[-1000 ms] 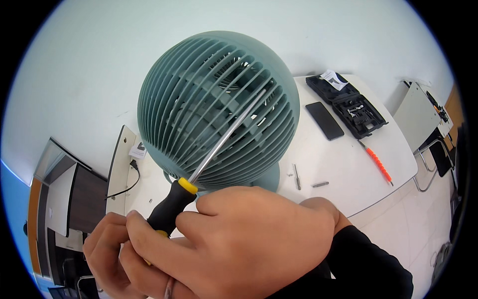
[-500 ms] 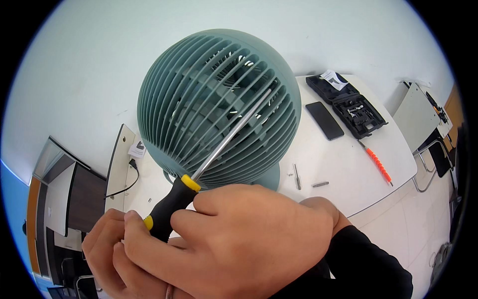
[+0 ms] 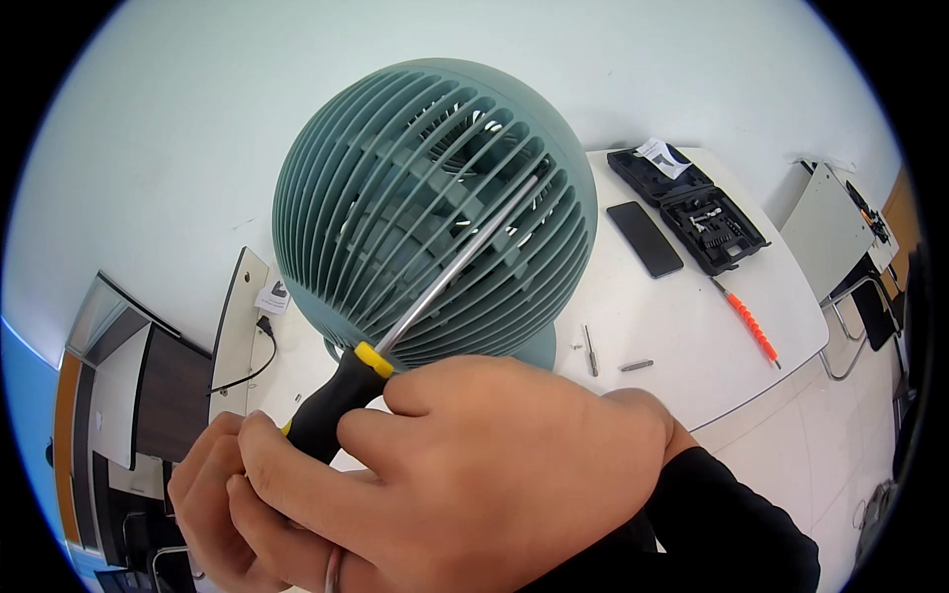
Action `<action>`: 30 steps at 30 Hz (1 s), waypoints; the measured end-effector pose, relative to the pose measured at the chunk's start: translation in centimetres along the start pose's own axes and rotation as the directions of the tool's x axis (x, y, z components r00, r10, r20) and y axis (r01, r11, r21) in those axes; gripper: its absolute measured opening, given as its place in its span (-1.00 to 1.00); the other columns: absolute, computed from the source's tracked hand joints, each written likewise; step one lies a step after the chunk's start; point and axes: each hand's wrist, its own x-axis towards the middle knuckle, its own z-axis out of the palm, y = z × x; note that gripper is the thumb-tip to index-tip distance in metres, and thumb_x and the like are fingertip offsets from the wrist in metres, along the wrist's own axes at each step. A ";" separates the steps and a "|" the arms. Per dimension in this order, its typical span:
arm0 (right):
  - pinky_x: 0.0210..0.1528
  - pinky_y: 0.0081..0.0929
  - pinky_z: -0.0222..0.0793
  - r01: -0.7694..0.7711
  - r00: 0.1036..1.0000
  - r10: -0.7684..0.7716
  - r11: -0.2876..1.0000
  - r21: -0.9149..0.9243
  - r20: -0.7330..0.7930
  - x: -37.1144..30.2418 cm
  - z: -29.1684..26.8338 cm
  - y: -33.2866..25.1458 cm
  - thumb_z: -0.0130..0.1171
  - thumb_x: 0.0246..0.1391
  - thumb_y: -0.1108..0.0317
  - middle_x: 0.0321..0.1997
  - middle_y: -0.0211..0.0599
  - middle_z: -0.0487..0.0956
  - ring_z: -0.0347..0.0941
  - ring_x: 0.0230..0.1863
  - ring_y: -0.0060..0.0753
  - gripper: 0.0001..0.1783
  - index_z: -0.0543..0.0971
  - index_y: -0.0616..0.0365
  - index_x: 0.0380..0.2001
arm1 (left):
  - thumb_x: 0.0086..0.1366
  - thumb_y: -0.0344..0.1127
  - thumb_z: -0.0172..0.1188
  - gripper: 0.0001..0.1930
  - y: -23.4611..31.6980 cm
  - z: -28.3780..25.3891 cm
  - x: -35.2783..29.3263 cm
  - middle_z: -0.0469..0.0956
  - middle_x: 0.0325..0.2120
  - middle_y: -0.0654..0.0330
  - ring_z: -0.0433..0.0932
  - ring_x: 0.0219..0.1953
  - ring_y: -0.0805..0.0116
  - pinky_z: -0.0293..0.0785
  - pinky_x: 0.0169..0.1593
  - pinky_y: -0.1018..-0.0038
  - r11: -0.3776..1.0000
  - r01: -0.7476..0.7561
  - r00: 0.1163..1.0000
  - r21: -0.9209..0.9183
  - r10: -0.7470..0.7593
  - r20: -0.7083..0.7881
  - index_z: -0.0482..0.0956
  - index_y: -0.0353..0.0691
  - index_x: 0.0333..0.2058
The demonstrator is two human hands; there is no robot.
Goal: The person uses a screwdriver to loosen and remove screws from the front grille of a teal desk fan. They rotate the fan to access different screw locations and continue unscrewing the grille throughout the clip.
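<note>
A long screwdriver [image 3: 341, 400] with a black and yellow handle slants up and to the right. Its steel shank reaches in between the ribs of a round green fan [image 3: 395, 247], where the tip is hard to make out. My right hand [image 3: 524, 460], in a black sleeve and with a ring on one finger, is closed round the handle from the right. At the lower left, my left hand [image 3: 203, 494] is curled at the handle's rear end, partly covered by the right hand. The overlapping fingers hide the butt of the handle.
The fan stands on a white table [image 3: 682, 346]. To its right lie a black phone [image 3: 645, 239], an open black tool case [image 3: 707, 222], an orange flexible shaft [image 3: 748, 321] and small metal bits [image 3: 591, 351]. A black power plug [image 3: 264, 324] hangs at left.
My right hand and the screwdriver handle have shifted slightly upward. My fingers have moved over the handle's rear, covering more of its yellow part. The fan has stayed in place.
</note>
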 end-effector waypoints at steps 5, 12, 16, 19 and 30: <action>-0.75 -0.59 0.15 -0.007 1.000 0.008 0.999 0.041 -0.010 -0.1 0.0 0.2 0.17 0.06 0.37 -0.31 -0.06 0.49 0.32 -0.68 -0.54 -0.70 0.56 0.48 -0.26 | 0.40 -0.44 -0.04 -0.68 2.0 2.0 0.1 0.49 -0.54 0.26 0.47 -0.55 0.54 0.30 -0.46 0.67 0.982 0.146 0.965 0.122 -0.114 -0.235 0.46 -0.25 -0.60; -0.74 -0.59 0.16 -0.021 0.999 0.021 1.000 -0.006 -0.038 0.0 0.4 0.0 0.15 0.13 0.38 -0.34 -0.11 0.46 0.30 -0.68 -0.55 -0.73 0.56 0.47 -0.28 | 0.44 -0.40 -0.09 -0.63 1.5 3.7 0.0 0.47 -0.57 0.26 0.45 -0.58 0.54 0.29 -0.49 0.67 0.948 0.052 0.900 0.314 0.091 -0.425 0.44 -0.26 -0.61; -0.74 -0.59 0.16 -0.004 1.000 0.003 1.000 -0.018 -0.020 -0.1 0.3 0.0 0.15 0.13 0.38 -0.36 -0.13 0.45 0.30 -0.68 -0.56 -0.74 0.56 0.47 -0.29 | 0.46 -0.37 -0.12 -0.60 1.2 4.4 0.0 0.46 -0.58 0.26 0.45 -0.60 0.53 0.29 -0.50 0.67 0.919 0.060 0.863 0.391 0.148 -0.482 0.43 -0.26 -0.62; -0.75 -0.58 0.16 0.038 0.998 -0.039 0.999 -0.019 -0.041 -0.2 0.2 0.3 0.16 0.13 0.39 -0.37 -0.14 0.45 0.30 -0.68 -0.57 -0.75 0.57 0.45 -0.29 | 0.47 -0.36 -0.14 -0.58 0.9 4.6 0.0 0.46 -0.60 0.25 0.44 -0.61 0.53 0.28 -0.52 0.67 0.900 0.085 0.842 0.427 0.164 -0.514 0.42 -0.27 -0.63; -0.75 -0.56 0.19 0.006 0.998 -0.004 1.000 0.024 -0.064 -0.1 0.1 0.2 0.16 0.14 0.39 -0.34 -0.07 0.51 0.37 -0.66 -0.53 -0.73 0.59 0.46 -0.24 | 0.52 -0.32 -0.19 -0.51 0.6 4.4 0.4 0.36 -0.69 0.28 0.35 -0.70 0.51 0.22 -0.59 0.66 0.855 -0.035 0.834 0.517 0.311 -0.457 0.38 -0.25 -0.67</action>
